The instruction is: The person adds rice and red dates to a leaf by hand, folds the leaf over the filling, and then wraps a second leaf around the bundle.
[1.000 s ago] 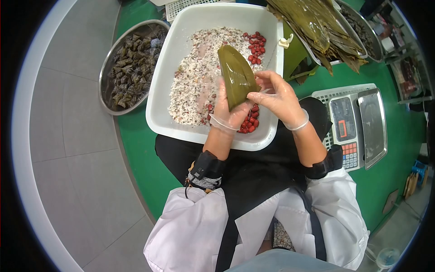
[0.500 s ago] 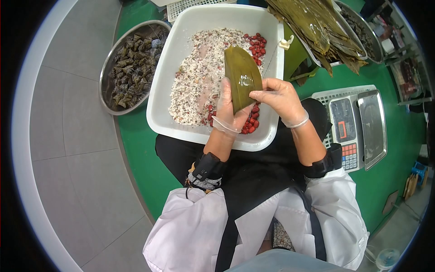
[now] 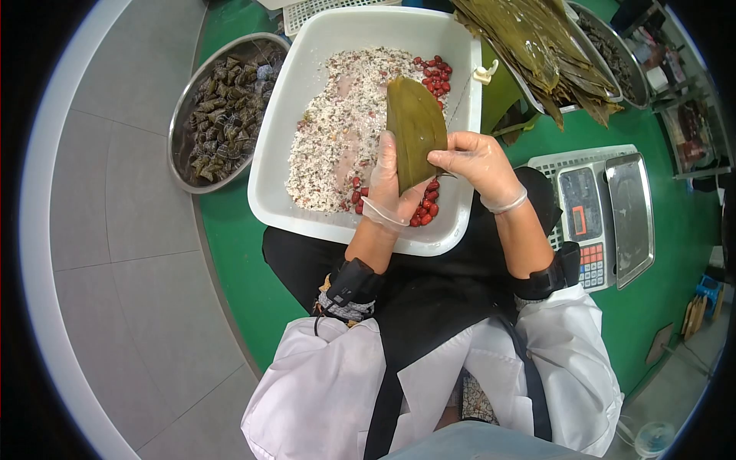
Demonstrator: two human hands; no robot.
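A long green leaf [image 3: 415, 126], folded or layered, stands over the white tub [image 3: 268, 165]. My left hand [image 3: 389, 184], in a clear glove, holds its lower left part, with the thumb along the edge. At its lower right edge, my right hand [image 3: 481, 165], also gloved, pinches the leaf between thumb and fingers. Beneath the hands, the tub holds a grain mixture [image 3: 330, 138], white with dark specks. Red dates [image 3: 437, 73] lie at its upper right, and more sit near my left hand.
On the left is a metal bowl [image 3: 175, 142] of wrapped leaf parcels [image 3: 222, 126]. Stacked leaves [image 3: 529, 46] lie at the upper right, beside another metal bowl [image 3: 640, 84]. A digital scale [image 3: 586, 222] stands on the right. A white clip [image 3: 484, 73] sits at the tub's rim.
The leaf has shifted slightly right and turned a little, so its shine has faded. My right hand has moved slightly right with it.
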